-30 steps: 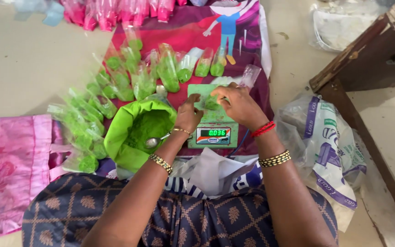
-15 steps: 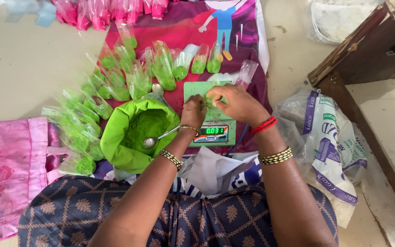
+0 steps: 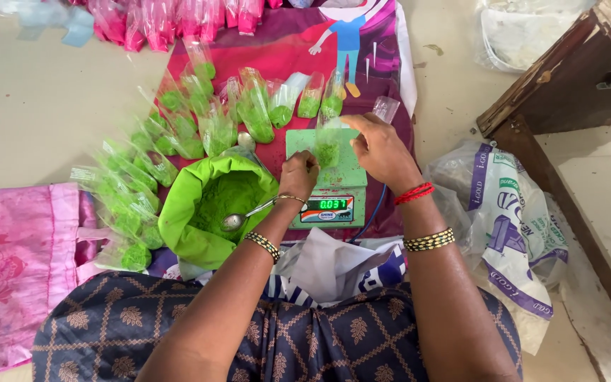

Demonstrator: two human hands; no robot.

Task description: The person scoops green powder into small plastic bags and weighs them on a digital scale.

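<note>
Small clear pouch (image 3: 328, 145) of green powder upright on scale (image 3: 344, 180), open mouth up. Right hand (image 3: 380, 148) fingers pinching pouch top; left hand (image 3: 298, 173) fingers gripping spoon (image 3: 238, 219). Filled pouches (image 3: 178, 134) crowding left; bare floor beyond.

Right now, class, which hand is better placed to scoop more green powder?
Left, probably: the left hand already holds the spoon over the green powder bag, while the right hand holds the small packet.

Pink packets (image 3: 178, 18) cut off above
</note>
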